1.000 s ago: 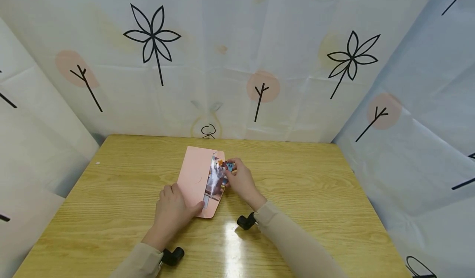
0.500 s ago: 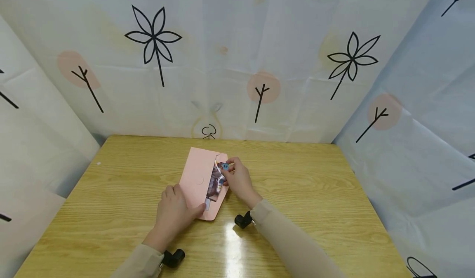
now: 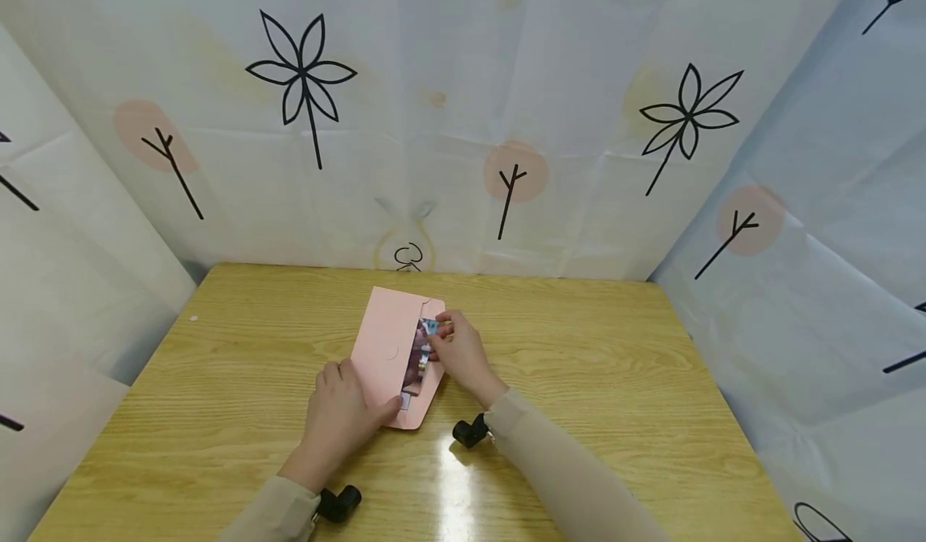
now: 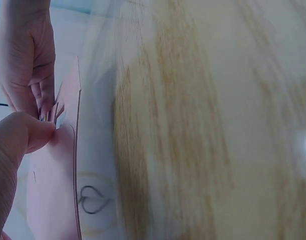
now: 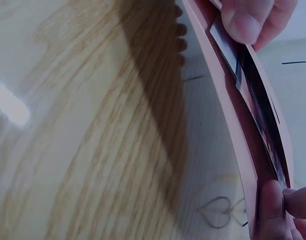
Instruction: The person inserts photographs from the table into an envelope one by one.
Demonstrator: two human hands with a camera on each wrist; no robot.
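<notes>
A pink envelope point(image 3: 383, 325) is held tilted over the table, its opening facing right. My left hand point(image 3: 338, 407) grips its lower left part, the thumb lying at the mouth's lower end. With thumb and fingers, my right hand point(image 3: 466, 359) pinches a glossy colour picture card point(image 3: 415, 373) at its right edge. Much of that card is hidden inside the envelope. Near the left thumb a pale slip point(image 3: 405, 401) shows in the mouth. In the right wrist view, the card point(image 5: 259, 112) lies between the envelope's two pink walls, with right-hand fingers point(image 5: 271, 205) at its far end.
A wood-grain table point(image 3: 579, 349) reflects a bright streak of light. White cloth point(image 3: 405, 124) printed with black leaves and twigs encloses the back and sides. A tiny pale speck point(image 3: 193, 318) lies far left. Black wrist cameras point(image 3: 340, 503) sit below both sleeves.
My right hand has moved left, and the picture card has slid deeper into the envelope, showing less of itself. The envelope has shifted slightly right; my left hand keeps its grip.
</notes>
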